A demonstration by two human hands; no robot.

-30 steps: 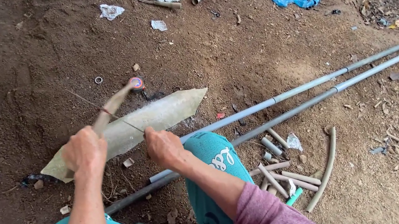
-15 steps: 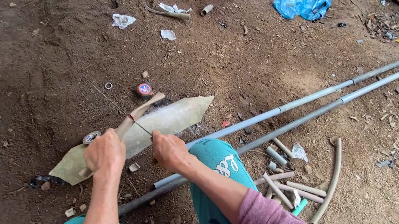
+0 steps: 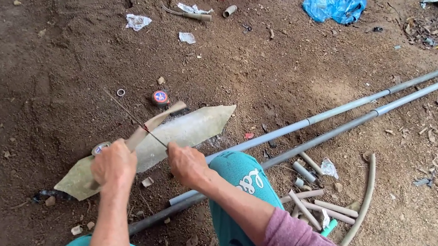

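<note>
While left hand clenches wooden stick, right hand pinches thin wire; best kept taut, stick steady.

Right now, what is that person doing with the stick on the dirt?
A person sits on the dirt ground in teal trousers. Their left hand grips a flat wooden stick tilted above a pointed pale sheet lying on the ground. Their right hand pinches a thin dark wire that crosses the stick. Long grey pipes lie beside their knees, with short pipe offcuts scattered nearby.
</note>
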